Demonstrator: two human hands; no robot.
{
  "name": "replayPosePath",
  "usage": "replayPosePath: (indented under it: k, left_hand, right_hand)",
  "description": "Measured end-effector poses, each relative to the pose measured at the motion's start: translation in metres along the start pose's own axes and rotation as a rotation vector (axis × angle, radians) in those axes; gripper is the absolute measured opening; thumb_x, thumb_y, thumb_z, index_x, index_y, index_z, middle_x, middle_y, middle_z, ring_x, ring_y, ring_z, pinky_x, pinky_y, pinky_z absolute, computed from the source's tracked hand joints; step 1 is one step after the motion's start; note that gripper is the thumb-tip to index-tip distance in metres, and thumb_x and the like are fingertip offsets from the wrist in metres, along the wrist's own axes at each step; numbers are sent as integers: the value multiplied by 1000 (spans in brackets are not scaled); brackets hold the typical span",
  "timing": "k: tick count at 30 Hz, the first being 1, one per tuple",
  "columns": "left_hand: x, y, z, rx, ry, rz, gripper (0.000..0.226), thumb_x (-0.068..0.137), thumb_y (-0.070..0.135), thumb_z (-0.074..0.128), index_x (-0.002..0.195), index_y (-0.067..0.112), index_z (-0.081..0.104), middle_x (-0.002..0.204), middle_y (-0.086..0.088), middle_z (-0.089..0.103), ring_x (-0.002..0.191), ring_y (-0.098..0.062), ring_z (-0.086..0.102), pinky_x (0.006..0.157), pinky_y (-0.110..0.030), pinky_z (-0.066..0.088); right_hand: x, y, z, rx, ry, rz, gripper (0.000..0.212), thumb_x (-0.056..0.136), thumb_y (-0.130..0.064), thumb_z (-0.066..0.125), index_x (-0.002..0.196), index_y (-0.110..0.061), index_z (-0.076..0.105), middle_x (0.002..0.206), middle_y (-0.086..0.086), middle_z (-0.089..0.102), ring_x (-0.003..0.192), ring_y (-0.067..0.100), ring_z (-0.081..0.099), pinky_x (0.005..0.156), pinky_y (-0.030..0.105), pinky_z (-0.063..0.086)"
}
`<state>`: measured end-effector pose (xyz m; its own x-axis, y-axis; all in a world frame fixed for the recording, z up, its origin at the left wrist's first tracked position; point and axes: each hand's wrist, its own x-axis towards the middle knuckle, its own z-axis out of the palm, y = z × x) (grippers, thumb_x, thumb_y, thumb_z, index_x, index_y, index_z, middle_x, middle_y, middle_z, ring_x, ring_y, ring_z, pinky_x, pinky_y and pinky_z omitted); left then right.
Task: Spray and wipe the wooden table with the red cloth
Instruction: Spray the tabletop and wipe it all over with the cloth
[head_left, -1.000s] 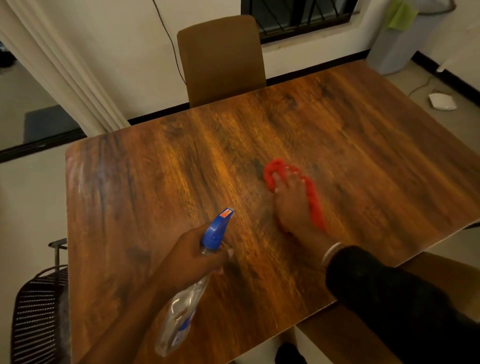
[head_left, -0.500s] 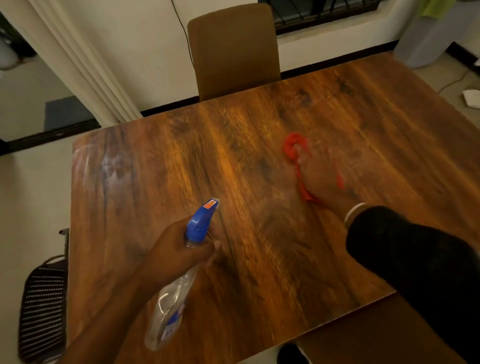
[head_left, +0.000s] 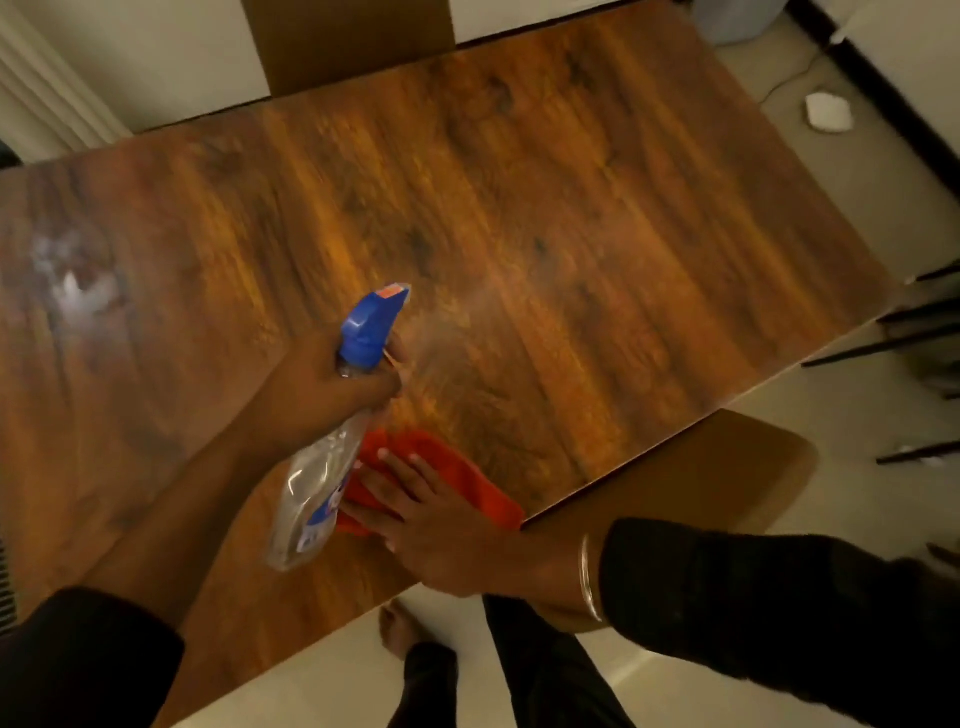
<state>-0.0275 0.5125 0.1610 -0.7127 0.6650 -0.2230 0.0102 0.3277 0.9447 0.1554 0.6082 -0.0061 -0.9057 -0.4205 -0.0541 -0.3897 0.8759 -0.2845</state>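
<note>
Left hand (head_left: 322, 384) has its fingers wrapped round the neck of the spray bottle (head_left: 332, 447), blue trigger head (head_left: 371, 327) up & angled toward the middle of the tabletop (head_left: 597, 249); a faint mist shows just past the nozzle, so this looks like the spray step w/ the wipe to follow. Right hand (head_left: 436, 525) lies flat, fingers spread wide, pressing the red cloth (head_left: 467, 475) onto the wood at the near edge, just beside the bottle's clear body. To do it well, imo: keep the nozzle aimed away from the cloth hand & low over the wood so mist lands on the surface, not the floor. A short squeeze should do; this laminate-looking top will likely streak if flooded. Then sweep the cloth w/ flat palm pressure along the grain, overlapping passes, working out from the near edge toward the brown chair (head_left: 348, 41) at the far side. A whitish wet patch (head_left: 72, 280) sits at the far left of the top & prob needs a pass too. Cloth is bunched; spreading it flatter would cover more per stroke. Watch the near corner: cloth is right at the edge & could slip off.
</note>
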Motion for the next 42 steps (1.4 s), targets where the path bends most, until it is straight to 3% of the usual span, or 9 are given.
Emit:
replayPosePath:
  k: [6,10,18,22,26,30,35,38,42]
  left_hand:
    - [33,10,41,17,-97,21,35,71,38,76,92,12,66,73,-19,72,67,-39,71,68,-47,59]
    - [49,14,61,45,-136,64,29,69,41,75,89,21,69,69,-12,73,62,-25,73,63,-28,59]
    - [66,37,78,-18,-106,48,33,65,36,75,90,14,71,77,-12,73,63,-8,69,60,-15,53]
    - [68,48,76,-16,-83,1,15,76,14,78,83,8,65,66,-1,65,60,-8,61,60,-19,49]
    - [66,48,58,40,-7,-40,14,80,7,76,84,15,66,69,7,64,61,-3,59,61,-18,48]
    - [55,41,29,44,124,-83,15,77,9,75,88,14,66,69,10,63,62,-3,58,63,-22,48]
    - [25,24,-23,23,218,-112,21,76,14,73,96,13,65,74,4,65,65,-10,63,65,-31,53]
    - [3,11,-58,22,267,-138,17,74,17,71,90,19,66,72,7,65,66,-8,63,66,-33,54]
    - [-32,-16,-119,24,342,-159,14,76,16,71,87,18,63,73,1,63,67,-11,60,66,-40,54]
  right_hand:
    - [-64,132,-49,-106,-121,-63,81,103,-42,53,167,-32,4,175,7,-11,162,32,-5,127,60,14]
    - [-139,231,-93,-251,-234,83,67,109,-54,30,167,-35,2,175,10,-8,162,33,0,127,60,12]
    - [-191,340,-147,-55,-277,702,74,103,-65,21,155,-40,-25,164,2,-34,160,30,-17,129,48,-6]
    - [-137,303,-123,-42,-220,422,73,101,-66,14,164,-33,-3,171,8,-20,159,27,-19,130,46,-2]
    - [-57,254,-100,-210,-83,3,63,104,-52,35,162,-25,35,170,17,23,156,40,18,119,51,20]
    - [4,198,-60,-273,-120,-348,75,97,-47,52,165,-31,25,173,12,18,157,42,22,120,59,18]
    - [57,137,-4,-443,-85,-811,55,113,-37,25,165,-40,7,175,5,8,160,39,6,126,59,-9]
    - [116,125,-5,-432,-120,-893,54,113,-38,25,165,-43,10,175,4,7,161,35,1,126,56,-13]
    - [223,100,-31,-234,-156,-619,55,100,-44,53,153,-36,44,156,4,45,149,31,35,127,56,17]
